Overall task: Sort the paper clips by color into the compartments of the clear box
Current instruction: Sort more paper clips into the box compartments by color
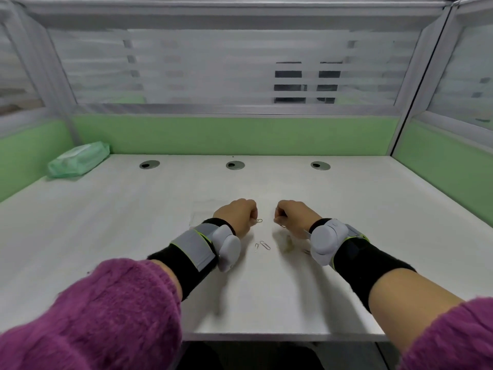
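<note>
Sleeves [93,316] nearest; L hand [236,214], R hand [296,214] pinch clips [258,221]; wipes pack [78,160] far-left.

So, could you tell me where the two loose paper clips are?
Head view: the two loose paper clips lie on the desk between the wrists, just nearer the person than the left hand and right hand.

A: The hands?
B: Both forearms reach forward, knuckles up. Left hand [236,214] curls, pinching a paper clip [259,221]; right hand [296,215] curls likewise, pinching a second clip [283,226] at its fingertips.
</note>
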Available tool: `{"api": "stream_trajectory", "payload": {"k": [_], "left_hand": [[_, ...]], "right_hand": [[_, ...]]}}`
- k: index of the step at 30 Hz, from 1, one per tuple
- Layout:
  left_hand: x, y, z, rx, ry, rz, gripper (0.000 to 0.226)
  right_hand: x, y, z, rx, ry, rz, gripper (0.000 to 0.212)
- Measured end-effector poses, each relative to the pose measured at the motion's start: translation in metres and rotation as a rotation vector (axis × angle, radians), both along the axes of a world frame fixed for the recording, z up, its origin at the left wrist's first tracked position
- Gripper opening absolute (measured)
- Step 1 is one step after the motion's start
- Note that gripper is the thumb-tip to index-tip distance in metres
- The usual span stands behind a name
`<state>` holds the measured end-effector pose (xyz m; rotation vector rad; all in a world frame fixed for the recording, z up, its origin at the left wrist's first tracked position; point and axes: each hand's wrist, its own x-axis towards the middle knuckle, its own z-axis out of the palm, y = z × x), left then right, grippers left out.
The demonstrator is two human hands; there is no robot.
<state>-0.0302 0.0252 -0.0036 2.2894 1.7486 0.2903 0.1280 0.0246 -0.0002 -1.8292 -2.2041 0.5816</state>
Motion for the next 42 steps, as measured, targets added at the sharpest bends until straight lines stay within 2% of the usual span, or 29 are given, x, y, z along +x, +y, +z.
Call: {"api": "stream_trajectory", "payload": {"k": [5,9,14,31,42], "left_hand": [[-0.047,-0.018,0.004,-0.006,-0.018,0.096,0.017],[-0.079,-0.03,0.005,-0.022,-0.013,0.158,0.019],[-0.104,-0.04,0.0,-0.03,-0.009,0.198,0.021],[-0.117,-0.041,-0.003,-0.103,-0.026,0.208,0.021],[-0.133,-0.047,-0.004,-0.066,-0.056,0.245,0.018]], "right_hand": [[-0.042,-0.009,0.006,0.008,0.006,0.075,0.007],[-0.073,-0.013,0.007,0.014,0.001,0.105,0.022],[-0.1,-0.018,0.006,0.024,-0.011,0.137,0.025],[-0.125,-0.019,0.004,0.043,0.027,0.174,0.024],[-0.152,-0.02,0.001,0.048,0.047,0.231,0.021]]}}
